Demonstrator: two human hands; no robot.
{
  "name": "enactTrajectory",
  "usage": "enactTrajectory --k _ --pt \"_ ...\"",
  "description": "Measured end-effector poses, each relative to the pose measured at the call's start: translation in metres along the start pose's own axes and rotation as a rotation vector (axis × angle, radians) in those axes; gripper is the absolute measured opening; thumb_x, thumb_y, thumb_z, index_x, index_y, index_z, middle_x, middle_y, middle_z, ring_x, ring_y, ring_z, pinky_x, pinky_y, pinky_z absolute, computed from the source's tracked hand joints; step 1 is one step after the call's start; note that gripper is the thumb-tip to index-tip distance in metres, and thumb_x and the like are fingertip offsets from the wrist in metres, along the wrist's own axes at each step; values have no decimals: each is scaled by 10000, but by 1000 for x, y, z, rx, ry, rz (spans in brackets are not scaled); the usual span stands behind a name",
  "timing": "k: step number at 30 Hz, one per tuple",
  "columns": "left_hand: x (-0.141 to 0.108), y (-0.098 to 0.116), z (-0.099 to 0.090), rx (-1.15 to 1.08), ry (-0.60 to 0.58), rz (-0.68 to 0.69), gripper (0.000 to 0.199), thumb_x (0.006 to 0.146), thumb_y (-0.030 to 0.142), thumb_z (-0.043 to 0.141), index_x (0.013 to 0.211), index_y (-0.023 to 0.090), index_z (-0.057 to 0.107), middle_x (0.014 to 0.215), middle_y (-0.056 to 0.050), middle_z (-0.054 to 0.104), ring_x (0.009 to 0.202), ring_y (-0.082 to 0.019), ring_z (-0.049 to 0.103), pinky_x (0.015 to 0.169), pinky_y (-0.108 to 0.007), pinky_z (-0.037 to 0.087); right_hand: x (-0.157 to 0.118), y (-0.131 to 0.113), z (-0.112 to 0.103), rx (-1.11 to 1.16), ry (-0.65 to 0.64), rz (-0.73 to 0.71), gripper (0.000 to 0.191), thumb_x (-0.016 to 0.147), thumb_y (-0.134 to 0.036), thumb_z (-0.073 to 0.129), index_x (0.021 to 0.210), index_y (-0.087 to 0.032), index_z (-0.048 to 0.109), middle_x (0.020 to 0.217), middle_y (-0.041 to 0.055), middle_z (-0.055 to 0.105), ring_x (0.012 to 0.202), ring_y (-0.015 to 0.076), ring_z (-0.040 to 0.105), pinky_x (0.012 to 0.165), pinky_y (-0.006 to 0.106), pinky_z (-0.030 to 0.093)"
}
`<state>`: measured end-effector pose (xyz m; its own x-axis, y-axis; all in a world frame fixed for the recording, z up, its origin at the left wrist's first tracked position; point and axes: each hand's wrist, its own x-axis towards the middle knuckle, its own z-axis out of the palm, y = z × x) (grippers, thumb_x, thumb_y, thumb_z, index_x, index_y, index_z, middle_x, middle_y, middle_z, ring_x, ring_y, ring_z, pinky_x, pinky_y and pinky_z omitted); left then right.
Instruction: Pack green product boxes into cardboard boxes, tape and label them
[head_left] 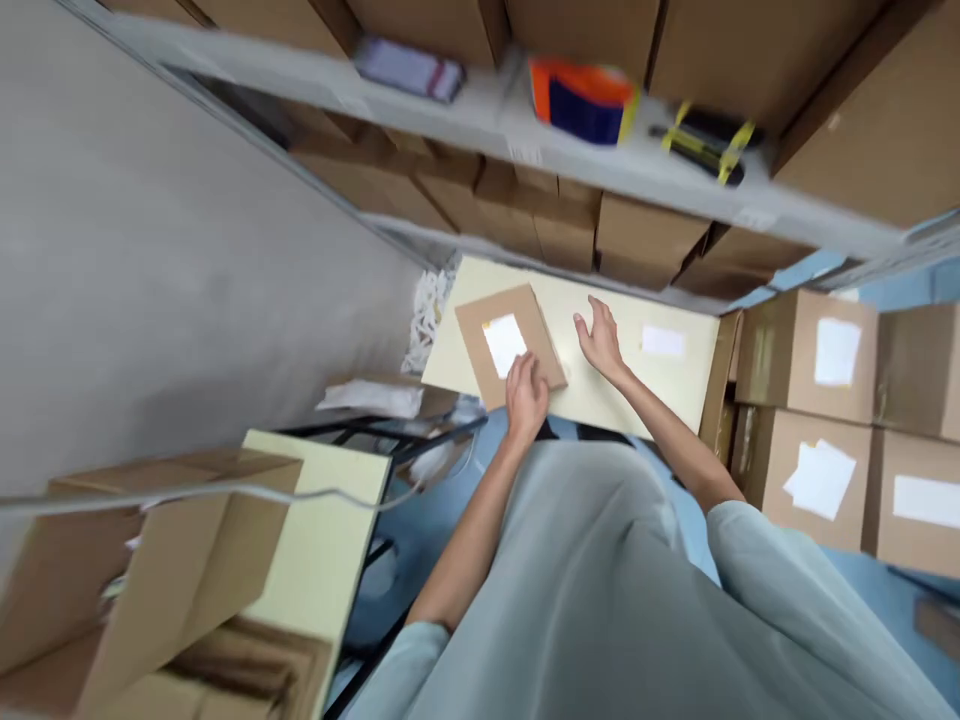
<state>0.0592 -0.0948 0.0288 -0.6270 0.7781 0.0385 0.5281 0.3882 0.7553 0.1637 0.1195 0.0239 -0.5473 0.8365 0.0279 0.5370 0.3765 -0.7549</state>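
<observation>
A flat brown cardboard box [469, 325] with a white label [505, 345] lies at an angle on a cream table [592, 395]. My left hand [527, 400] is at the box's near edge, its bent fingers gripping the top beside the label. To the right of the box, my right hand [600, 338] hovers over the table with nothing in it, thumb and fingers apart. A pale paper slip [663, 342] lies on the tabletop farther right.
Shelves [480, 110] full of cartons rise behind the table, with yellow-and-black tools [705, 145] on one ledge. Labelled cartons [817, 350] are stacked at right. At lower left, an open carton [172, 560] stands on another table [315, 540]; a cable [300, 492] crosses there.
</observation>
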Motion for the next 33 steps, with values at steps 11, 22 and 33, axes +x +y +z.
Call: enactTrajectory --k 11,22,33 --pt "21 -9 14 202 -264 43 712 1169 570 449 1755 170 498 1881 -205 418 1830 -339 240 1505 -598 148 -178 19 40 583 -337 556 913 1104 -837 504 1775 -218 529 1872 107 474 1795 286 367 1523 497 194" --pt "19 -14 17 182 -295 36 723 1154 511 438 1781 154 446 1902 -214 373 1842 -350 186 1505 -639 97 -124 -7 72 727 -384 527 771 1254 -619 329 1812 -99 439 1916 80 393 1820 188 297 1530 372 156" --pt "40 -8 2 52 -327 71 683 1135 551 508 1712 186 525 1826 -225 474 1773 -377 347 1480 -612 223 -121 -13 66 648 -235 777 851 1200 -722 305 1832 -164 419 1926 90 369 1819 216 308 1506 457 257"
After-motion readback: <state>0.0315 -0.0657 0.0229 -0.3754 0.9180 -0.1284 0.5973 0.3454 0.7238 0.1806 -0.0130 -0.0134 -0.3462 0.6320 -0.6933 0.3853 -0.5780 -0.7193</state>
